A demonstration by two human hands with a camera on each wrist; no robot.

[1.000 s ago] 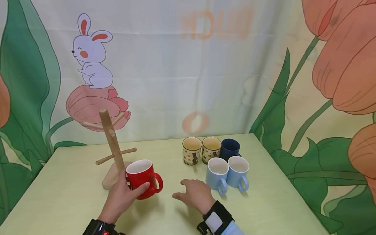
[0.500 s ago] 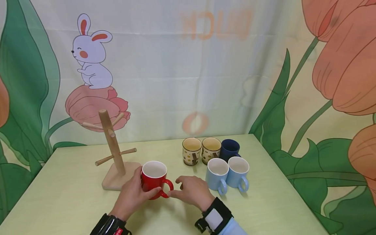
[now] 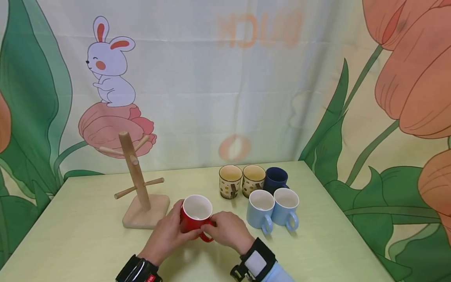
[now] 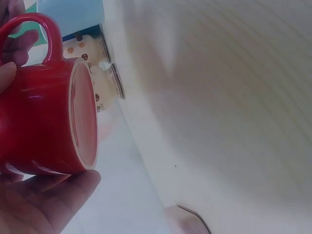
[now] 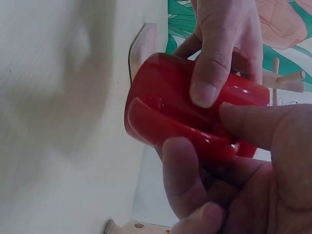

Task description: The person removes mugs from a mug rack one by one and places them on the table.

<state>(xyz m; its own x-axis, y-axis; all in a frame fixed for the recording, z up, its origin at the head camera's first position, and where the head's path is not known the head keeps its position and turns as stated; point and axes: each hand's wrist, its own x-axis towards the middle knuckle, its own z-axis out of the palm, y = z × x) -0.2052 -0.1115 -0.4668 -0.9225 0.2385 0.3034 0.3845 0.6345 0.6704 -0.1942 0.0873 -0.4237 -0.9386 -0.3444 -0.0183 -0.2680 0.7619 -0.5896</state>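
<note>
A red mug (image 3: 190, 223) with a white inside is held above the table, its bare underside (image 4: 85, 117) showing in the left wrist view. My left hand (image 3: 172, 232) grips the mug's body from the left, thumb across the front. From the other side my right hand (image 3: 230, 230) pinches the mug's handle (image 5: 168, 124) between thumb and fingers. Part of the handle is covered by those fingers in the head view. Just left of the mug stands a wooden mug tree (image 3: 139, 184) with several bare pegs on a flat base (image 3: 144, 217).
Two light blue mugs (image 3: 260, 209) stand right of my right hand. Behind them are two cream patterned cups (image 3: 230, 182) and a dark blue mug (image 3: 275, 179). The pale table (image 3: 70, 235) ends at a printed cloth backdrop (image 3: 190, 98).
My left hand has carried the red mug to the right, away from the mug tree. My right hand, earlier apart from it, has taken hold of the handle.
</note>
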